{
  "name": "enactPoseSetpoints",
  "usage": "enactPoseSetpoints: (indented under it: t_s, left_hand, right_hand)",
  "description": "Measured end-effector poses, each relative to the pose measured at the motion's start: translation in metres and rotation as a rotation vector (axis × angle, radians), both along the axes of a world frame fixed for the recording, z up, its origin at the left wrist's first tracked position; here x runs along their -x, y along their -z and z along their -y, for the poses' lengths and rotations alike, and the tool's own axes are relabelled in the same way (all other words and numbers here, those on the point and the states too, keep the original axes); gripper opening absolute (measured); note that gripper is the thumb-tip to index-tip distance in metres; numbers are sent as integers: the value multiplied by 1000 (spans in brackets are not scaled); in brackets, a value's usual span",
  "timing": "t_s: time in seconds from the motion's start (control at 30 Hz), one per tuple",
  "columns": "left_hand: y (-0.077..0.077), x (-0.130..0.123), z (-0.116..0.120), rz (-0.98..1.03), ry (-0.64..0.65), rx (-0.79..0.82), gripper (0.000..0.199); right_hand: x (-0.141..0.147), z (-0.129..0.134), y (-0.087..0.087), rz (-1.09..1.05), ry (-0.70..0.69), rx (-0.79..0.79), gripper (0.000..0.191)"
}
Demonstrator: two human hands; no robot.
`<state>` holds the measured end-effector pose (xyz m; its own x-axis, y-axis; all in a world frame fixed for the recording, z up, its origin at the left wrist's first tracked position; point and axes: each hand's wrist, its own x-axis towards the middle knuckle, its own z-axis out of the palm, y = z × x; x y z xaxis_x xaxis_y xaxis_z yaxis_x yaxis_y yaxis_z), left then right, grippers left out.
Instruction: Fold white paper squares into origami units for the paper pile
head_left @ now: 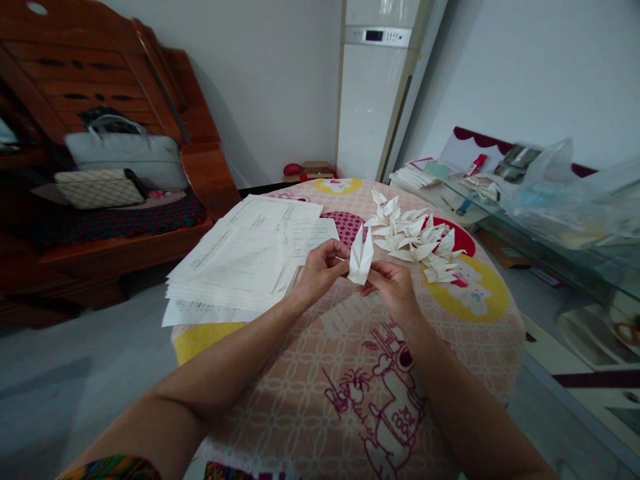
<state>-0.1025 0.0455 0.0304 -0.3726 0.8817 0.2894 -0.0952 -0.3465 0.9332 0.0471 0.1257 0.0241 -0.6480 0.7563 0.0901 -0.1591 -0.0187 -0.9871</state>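
A partly folded paper crane (361,257), white with two long upright points, is held up over the table between my hands. My left hand (324,268) pinches its left side near the bottom. On the other side, my right hand (393,285) grips the lower right edge, with some fingers tucked behind the paper. Beyond my right hand lies a heap of finished paper cranes (417,233). A thick stack of printed paper sheets (240,253) spreads to the left of my left hand.
The round table has a pink patterned tablecloth (295,387). At right stands a glass-topped stand (550,243) with a plastic bag (560,183) and papers (415,175). A wooden bench (200,153) holding bags is at left; a tall white air conditioner (373,100) stands behind.
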Motion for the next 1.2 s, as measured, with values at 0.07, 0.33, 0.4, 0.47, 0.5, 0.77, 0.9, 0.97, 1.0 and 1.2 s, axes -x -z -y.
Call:
enactPoseSetpoints:
  t_s: [0.07, 0.33, 0.4, 0.47, 0.5, 0.77, 0.9, 0.97, 1.0, 1.2]
  left_hand:
    - [-2, -1, 2, 1, 16, 38, 26]
    - [-9, -4, 6, -11, -6, 61, 35]
    - [-7, -4, 5, -21, -14, 71, 35]
    - [-4, -3, 4, -29, -19, 90, 35]
    - [-3, -3, 4, -37, -16, 99, 34]
    - [-2, -1, 6, -96, -10, 109, 25]
    - [-4, -1, 5, -129, -34, 129, 22]
    - [-5, -1, 6, -132, -35, 133, 20]
    - [-5, -1, 6, -126, -32, 129, 20]
    - [-8, -5, 9, -152, -8, 63, 16]
  right_hand:
    - [0, 0, 0, 9, 13, -18, 31]
    - [-2, -2, 1, 17, 99, -210, 19]
    - [-2, -1, 2, 27, 114, -283, 16]
    - [-3, -1, 4, 39, 124, -362, 14]
    - [-4, 0, 5, 48, 130, -405, 13]
    - [-4, 0, 8, 71, 148, -412, 14]
    - [-2, 0, 3, 49, 135, -285, 15]
    - [-2, 0, 1, 35, 131, -243, 16]
    - [-2, 0, 0, 28, 134, -227, 16]
    - [-1, -2, 1, -9, 148, -190, 15]
